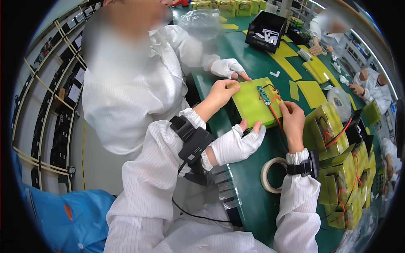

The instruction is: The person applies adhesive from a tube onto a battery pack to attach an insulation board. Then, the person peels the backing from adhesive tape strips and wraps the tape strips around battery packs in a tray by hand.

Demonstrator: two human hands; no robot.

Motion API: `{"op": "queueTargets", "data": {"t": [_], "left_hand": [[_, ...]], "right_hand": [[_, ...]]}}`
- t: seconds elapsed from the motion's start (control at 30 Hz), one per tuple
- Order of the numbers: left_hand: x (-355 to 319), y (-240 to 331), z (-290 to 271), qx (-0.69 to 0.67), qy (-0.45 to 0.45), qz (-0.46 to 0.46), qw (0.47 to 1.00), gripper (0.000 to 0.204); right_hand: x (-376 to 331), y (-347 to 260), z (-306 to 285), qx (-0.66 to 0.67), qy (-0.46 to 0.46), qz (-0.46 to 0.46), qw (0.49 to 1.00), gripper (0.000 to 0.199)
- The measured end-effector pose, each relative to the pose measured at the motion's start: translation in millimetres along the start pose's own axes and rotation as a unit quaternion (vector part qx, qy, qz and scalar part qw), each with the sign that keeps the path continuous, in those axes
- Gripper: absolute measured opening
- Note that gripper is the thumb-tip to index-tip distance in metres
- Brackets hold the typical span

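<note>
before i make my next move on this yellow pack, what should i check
1. Yellow pack lying flat on the green table: ok.
2. Left hand resting on the pack's far left corner: ok.
3. Right hand at the red wire; whether the fingers have a firm pinch: cannot tell.
4. Small circuit board on the pack's top: ok; fixed down: cannot tell.
5. Pack free of other hands: not ok. A co-worker's gloved hand is on the near edge, a second gloved hand at the far edge.
6. Tape roll beside the right wrist: ok.

Yellow-green pack [252,102] (red wires [276,114], teal board [264,95]) on green table [253,202].
</note>
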State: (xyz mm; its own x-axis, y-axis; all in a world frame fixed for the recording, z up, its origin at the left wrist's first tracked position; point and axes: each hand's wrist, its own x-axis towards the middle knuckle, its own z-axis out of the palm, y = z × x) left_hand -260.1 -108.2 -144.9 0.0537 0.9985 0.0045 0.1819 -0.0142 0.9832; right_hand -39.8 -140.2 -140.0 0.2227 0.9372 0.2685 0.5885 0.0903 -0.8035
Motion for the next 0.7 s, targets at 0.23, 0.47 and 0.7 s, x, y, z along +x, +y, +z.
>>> {"op": "queueTargets", "data": {"t": [0.23, 0.47, 0.7], "left_hand": [[-10, -10, 12, 0.043, -0.033, 0.092, 0.994, 0.032], [-30, -4, 38, 0.092, -0.061, 0.124, 0.986, 0.028], [-33, -8, 36, 0.102, -0.058, 0.098, 0.988, 0.028]], "right_hand": [[-18, 28, -15, 0.069, 0.040, 0.018, 0.997, 0.030], [-53, 39, -47, 0.089, 0.033, 0.074, 0.993, 0.031], [-84, 26, -63, 0.024, 0.023, 0.061, 0.998, 0.032]]}}
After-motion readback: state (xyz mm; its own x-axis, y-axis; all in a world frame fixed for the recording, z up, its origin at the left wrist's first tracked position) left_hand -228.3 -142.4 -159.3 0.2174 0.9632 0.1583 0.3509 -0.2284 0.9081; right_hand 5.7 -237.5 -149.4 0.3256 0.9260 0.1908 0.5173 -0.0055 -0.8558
